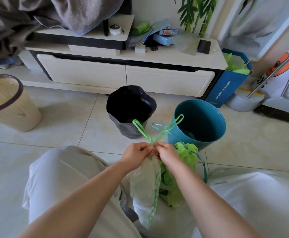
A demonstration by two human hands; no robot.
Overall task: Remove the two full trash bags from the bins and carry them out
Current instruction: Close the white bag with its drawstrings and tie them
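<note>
Nearest me, my left hand (137, 154) and right hand (166, 154) pinch the white trash bag's (146, 182) green drawstring loops (157, 134), beside the green trash bag (185, 157).

Both hands — left hand (137, 154), right hand (166, 154) — pinch the green drawstring loops (145, 133) atop a pale trash bag (146, 182); a green trash bag (183, 160) sits beside the teal bin (214, 127).
</note>
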